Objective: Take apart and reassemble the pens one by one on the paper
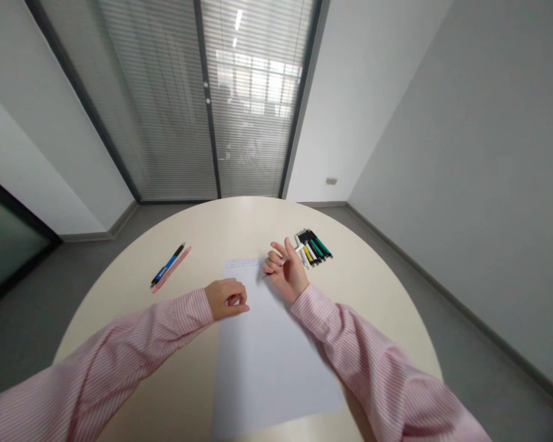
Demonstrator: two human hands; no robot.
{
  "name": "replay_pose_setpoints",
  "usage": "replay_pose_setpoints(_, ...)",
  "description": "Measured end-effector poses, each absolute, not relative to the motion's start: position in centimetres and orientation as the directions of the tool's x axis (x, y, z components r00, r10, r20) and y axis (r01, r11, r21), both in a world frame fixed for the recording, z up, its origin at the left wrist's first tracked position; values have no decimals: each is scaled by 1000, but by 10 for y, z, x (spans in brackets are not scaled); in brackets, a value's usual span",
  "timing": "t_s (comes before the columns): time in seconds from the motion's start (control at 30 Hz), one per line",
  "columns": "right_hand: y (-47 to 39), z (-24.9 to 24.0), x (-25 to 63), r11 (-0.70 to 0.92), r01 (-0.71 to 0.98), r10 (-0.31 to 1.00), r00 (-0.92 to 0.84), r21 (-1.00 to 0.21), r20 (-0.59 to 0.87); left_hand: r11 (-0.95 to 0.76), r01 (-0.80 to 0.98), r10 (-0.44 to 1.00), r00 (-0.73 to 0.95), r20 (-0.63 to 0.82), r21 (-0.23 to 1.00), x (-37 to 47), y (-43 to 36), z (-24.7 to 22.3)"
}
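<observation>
A: In the head view, where is the pen in use, and how is it held?

B: A white pen [299, 247] is held in the closed grip of the right hand [291, 271], over the upper part of a sheet of paper [276, 374] on the table [230, 227]. The left hand [227, 298] is loosely curled at the sheet's left edge; whether anything is kept inside cannot be told.

A: What could go wrong?

B: A stray mark could be left if the tip were lowered carelessly. The sheet could be skewed, should it be dragged by the right sleeve [359, 344] while too little weight is put on it. The row of pens [319, 247] could be scattered if knocked by the white pen's rear end, which is seen just beside it.

A: What is hidden?

B: The sheet's right edge is partly covered by the sleeve, and its lower left corner is cut off. The faint lines at its top cannot be read. Whether the paper is touched by the tip cannot be made out.
</observation>
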State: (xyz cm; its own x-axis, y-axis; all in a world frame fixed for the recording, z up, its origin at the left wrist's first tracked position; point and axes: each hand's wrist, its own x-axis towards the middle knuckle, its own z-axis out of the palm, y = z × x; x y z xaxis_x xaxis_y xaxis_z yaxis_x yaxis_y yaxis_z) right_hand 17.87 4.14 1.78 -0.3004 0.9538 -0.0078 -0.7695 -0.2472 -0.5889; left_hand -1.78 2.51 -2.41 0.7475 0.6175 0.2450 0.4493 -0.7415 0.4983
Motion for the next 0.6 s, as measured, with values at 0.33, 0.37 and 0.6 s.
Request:
replay_pose_setpoints(0.33,30,6,174,-341,-800,937,-332,-493,-110,-744,459,617,751,236,485,-18,24,-25)
replay_pose_setpoints(0.37,30,5,173,-311,-804,950,-285,-507,-130,-744,461,618,750,235,483,-18,24,-24)
replay_pose_setpoints(0.6,34,-1,166,-190,-849,981,-150,-493,-120,-745,475,619,754,220,468,-18,24,-24)
